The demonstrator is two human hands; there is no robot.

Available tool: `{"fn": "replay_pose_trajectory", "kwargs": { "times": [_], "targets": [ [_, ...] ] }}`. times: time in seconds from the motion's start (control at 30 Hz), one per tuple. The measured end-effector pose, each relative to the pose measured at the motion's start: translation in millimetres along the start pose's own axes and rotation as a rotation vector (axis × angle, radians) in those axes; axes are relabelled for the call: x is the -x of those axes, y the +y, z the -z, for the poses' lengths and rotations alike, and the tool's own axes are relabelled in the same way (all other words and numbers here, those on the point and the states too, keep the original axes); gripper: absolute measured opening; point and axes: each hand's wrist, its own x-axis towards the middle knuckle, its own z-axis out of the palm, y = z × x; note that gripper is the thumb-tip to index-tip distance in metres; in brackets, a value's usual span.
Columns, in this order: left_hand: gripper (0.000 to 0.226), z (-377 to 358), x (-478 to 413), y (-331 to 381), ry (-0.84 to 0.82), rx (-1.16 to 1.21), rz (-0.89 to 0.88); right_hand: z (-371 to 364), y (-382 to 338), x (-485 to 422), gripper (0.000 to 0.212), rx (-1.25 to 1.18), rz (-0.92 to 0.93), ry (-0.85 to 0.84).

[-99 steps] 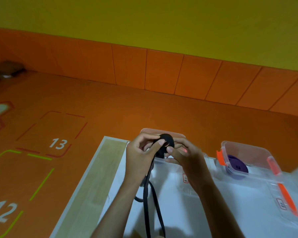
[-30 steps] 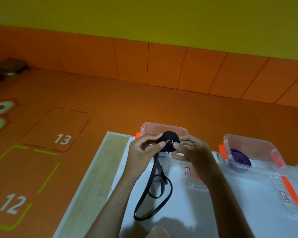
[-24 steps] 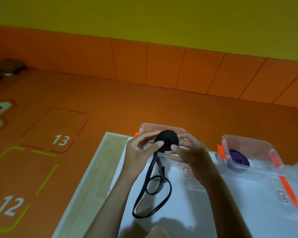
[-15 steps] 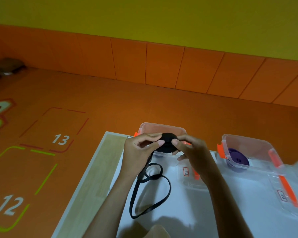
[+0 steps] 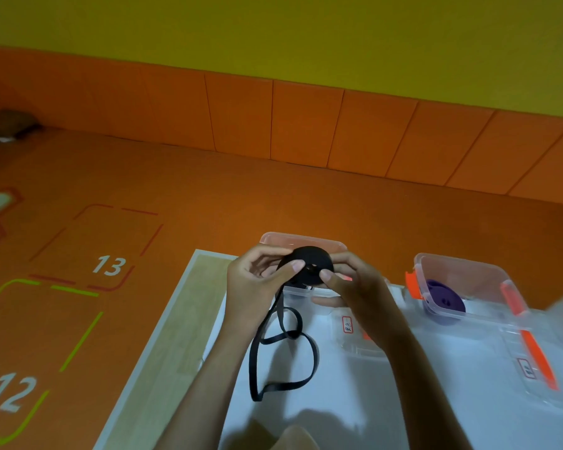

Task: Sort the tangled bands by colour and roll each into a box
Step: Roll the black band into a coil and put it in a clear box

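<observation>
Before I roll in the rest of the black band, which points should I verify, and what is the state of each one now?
1. Grip on the black roll: ok, left hand and right hand pinch it.
2. Tail fully wound: not ok, a long loop lies on the table.
3. Tail free of knots: cannot tell, it crosses itself.
4. Box behind the hands open: ok.
5. Purple roll kept apart in the right box: ok.

At frame centre we see the left hand [image 5: 257,280] and right hand [image 5: 355,284] pinching a black band roll [image 5: 309,266] — its loose tail [image 5: 283,349] dangling below.
</observation>
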Motion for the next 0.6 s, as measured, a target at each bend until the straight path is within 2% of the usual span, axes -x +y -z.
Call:
{"fn": "replay_pose_trajectory", "kwargs": {
  "times": [0.07, 0.17, 0.3, 0.43, 0.53, 0.6],
  "targets": [
    [0.02, -1, 2, -3, 0.012, -0.013, -0.02, 3, 2, -1, 0.011, 0.114, 0.001, -0.023],
    [0.014, 0, 6, -6, -0.006, -0.06, -0.058, 5, 2, -1, 0.02, 0.191, 0.006, -0.071],
    [0.014, -6, 7, 1, -0.038, -0.006, -0.061, -2, 3, -2, 0.02, 0.039, 0.047, -0.012],
    [0.023, 0, 4, 10, -0.172, -0.006, -0.046, -4, 4, 1, 0.018, -0.118, 0.107, 0.018],
    [0.024, 8, 4, 10, -0.18, -0.044, -0.078, -8, 5, 3, 0.018, -0.091, 0.091, -0.002],
    [0.023, 11, 4, 10, -0.137, -0.091, -0.106, -9, 4, 1, 0.02, 0.05, 0.055, -0.027]
  ]
}}
